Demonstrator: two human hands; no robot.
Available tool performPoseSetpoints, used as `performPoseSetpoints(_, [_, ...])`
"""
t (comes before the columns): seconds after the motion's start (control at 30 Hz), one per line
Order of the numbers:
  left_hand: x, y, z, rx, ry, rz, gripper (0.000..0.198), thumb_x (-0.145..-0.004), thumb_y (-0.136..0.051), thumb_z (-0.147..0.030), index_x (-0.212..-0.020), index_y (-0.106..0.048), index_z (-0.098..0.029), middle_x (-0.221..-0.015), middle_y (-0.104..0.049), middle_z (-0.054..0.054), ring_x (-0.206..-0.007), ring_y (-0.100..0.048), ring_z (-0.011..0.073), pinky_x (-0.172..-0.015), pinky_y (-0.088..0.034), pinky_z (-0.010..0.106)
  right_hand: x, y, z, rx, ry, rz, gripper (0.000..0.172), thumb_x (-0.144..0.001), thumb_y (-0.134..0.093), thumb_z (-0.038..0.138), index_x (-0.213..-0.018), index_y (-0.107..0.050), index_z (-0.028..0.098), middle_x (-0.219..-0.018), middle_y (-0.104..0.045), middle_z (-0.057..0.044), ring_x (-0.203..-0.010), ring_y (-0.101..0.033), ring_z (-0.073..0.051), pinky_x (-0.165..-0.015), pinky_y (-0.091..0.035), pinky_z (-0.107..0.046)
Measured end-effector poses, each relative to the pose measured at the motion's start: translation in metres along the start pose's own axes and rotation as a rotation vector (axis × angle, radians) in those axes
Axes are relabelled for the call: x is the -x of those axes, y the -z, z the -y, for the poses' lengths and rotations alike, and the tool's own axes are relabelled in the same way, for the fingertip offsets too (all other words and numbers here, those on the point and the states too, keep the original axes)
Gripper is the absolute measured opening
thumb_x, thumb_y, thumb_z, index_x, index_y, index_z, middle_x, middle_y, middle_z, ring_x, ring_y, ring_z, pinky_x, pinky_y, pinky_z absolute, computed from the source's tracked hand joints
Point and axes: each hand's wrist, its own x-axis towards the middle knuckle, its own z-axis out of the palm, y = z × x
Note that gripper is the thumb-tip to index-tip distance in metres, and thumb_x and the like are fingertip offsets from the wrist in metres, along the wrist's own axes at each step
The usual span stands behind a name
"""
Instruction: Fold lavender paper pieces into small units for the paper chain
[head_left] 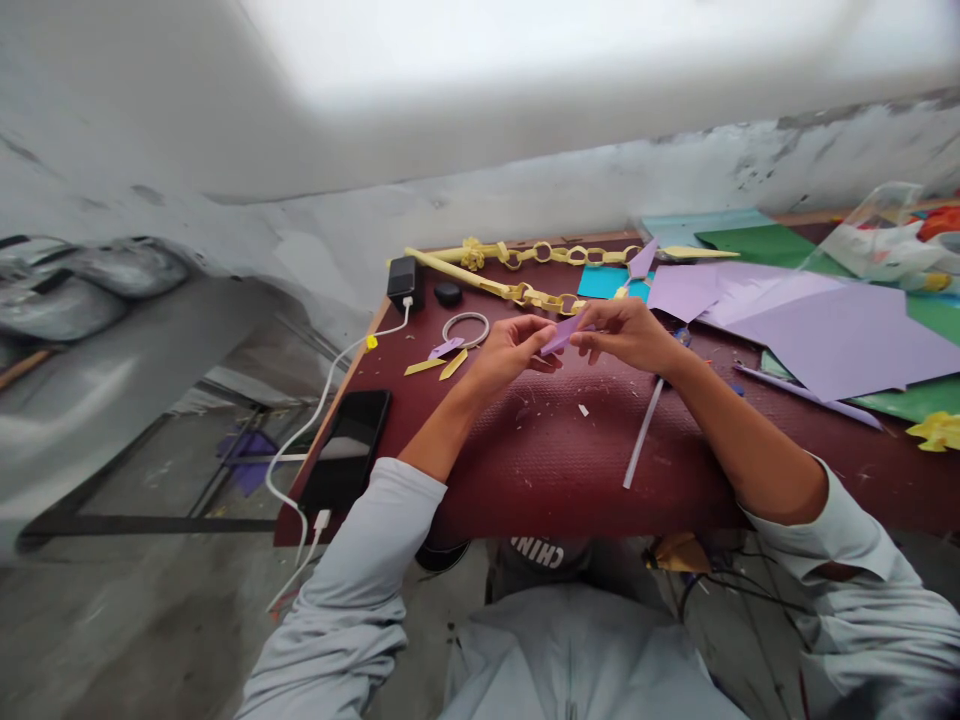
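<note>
Head view: purple paper piece [561, 335] held between both hands above a maroon tabletop [525, 470].
Behind the near edge, a largely bare stretch gives the wrists room; a black smartphone [346, 440] lies by the left edge, a pale strip [643, 435] to the right. Beyond, the left hand [517, 345] pinches one end of the piece, thumb against fingers; the right hand [622, 330] has its fingertips narrowed on the other. Good handling, in judgement, needs light, even pressure and aligned paper edges. Farther back, a yellow paper chain [544, 298] limits forward movement.
</note>
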Motion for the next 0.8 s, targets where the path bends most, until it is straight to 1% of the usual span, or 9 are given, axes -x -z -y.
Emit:
performPoseSetpoints(0.07, [0.001,-0.003,-0.001,-0.014,-0.052,-0.01,0.053,-0.092,-0.095,-0.058,-0.12,-0.076,-0.016,-0.102,-0.083,0.008,-0.08,-0.082,0.0184,-0.075,-0.069,0.032,-0.001,0.0,0.002,0.011,-0.003,-0.039,0.044,-0.09,-0.099,0.057,-0.092,-0.081,0.017,-0.077,-0.075,-0.003,-0.063,-0.072,-0.014,-0.058,-0.069,-0.029])
performPoseSetpoints(0.17, [0.004,-0.005,-0.002,-0.034,-0.129,0.003,0.067,-0.082,-0.104,-0.054,-0.128,-0.077,-0.015,-0.101,-0.085,0.009,-0.085,-0.084,0.0195,-0.08,-0.07,0.031,-0.002,0.0,0.005,0.016,-0.008,-0.124,0.05,-0.085,-0.102,0.061,-0.092,-0.078,0.018,-0.072,-0.075,-0.002,-0.059,-0.074,-0.015,-0.055,-0.068,-0.029])
performPoseSetpoints(0.27, [0.005,-0.006,-0.001,-0.054,-0.192,-0.002,0.064,-0.081,-0.105,-0.051,-0.127,-0.079,-0.014,-0.099,-0.087,0.008,-0.085,-0.086,0.0199,-0.082,-0.072,0.032,-0.003,-0.003,0.006,-0.027,0.007,-0.178,0.054,-0.081,-0.104,0.062,-0.095,-0.075,0.019,-0.072,-0.077,-0.001,-0.058,-0.076,-0.016,-0.053,-0.068,-0.028])
performPoseSetpoints(0.37, [0.004,-0.006,0.002,-0.05,-0.228,-0.012,0.061,-0.085,-0.103,-0.051,-0.129,-0.081,-0.015,-0.097,-0.087,0.007,-0.083,-0.088,0.0211,-0.081,-0.074,0.033,-0.004,-0.006,0.007,-0.094,0.029,-0.188,0.055,-0.079,-0.106,0.058,-0.099,-0.072,0.019,-0.071,-0.076,0.001,-0.055,-0.076,-0.016,-0.051,-0.067,-0.027])
performPoseSetpoints(0.47, [0.003,-0.006,0.005,-0.052,-0.245,-0.029,0.057,-0.087,-0.101,-0.052,-0.128,-0.083,-0.016,-0.1,-0.089,0.008,-0.082,-0.089,0.0219,-0.08,-0.076,0.035,-0.004,-0.008,0.008,-0.115,0.035,-0.183,0.054,-0.081,-0.106,0.054,-0.105,-0.072,0.02,-0.07,-0.076,0.002,-0.056,-0.076,-0.016,-0.052,-0.067,-0.027])
performPoseSetpoints(0.57, [0.002,-0.007,0.007,-0.068,-0.251,-0.059,0.054,-0.089,-0.099,-0.054,-0.125,-0.086,-0.016,-0.101,-0.09,0.009,-0.082,-0.089,0.0234,-0.079,-0.077,0.036,-0.003,-0.009,0.009,-0.106,0.043,-0.189,0.05,-0.083,-0.105,0.051,-0.101,-0.072,0.02,-0.07,-0.076,0.001,-0.053,-0.074,-0.016,-0.051,-0.064,-0.027])
performPoseSetpoints(0.67, [0.002,-0.007,0.006,-0.069,-0.262,-0.077,0.055,-0.087,-0.1,-0.055,-0.124,-0.087,-0.016,-0.099,-0.09,0.009,-0.083,-0.09,0.0244,-0.077,-0.077,0.035,-0.003,-0.009,0.012,-0.084,0.043,-0.193,0.046,-0.084,-0.104,0.05,-0.097,-0.072,0.02,-0.067,-0.075,0.001,-0.052,-0.073,-0.015,-0.05,-0.062,-0.028])
performPoseSetpoints(0.8, [0.003,-0.007,0.005,-0.073,-0.257,-0.086,0.057,-0.084,-0.103,-0.055,-0.125,-0.088,-0.017,-0.092,-0.089,0.007,-0.081,-0.089,0.024,-0.075,-0.076,0.034,-0.003,-0.008,0.014,-0.056,0.038,-0.195,0.045,-0.087,-0.102,0.052,-0.098,-0.072,0.02,-0.066,-0.075,0.002,-0.052,-0.072,-0.015,-0.051,-0.06,-0.029])
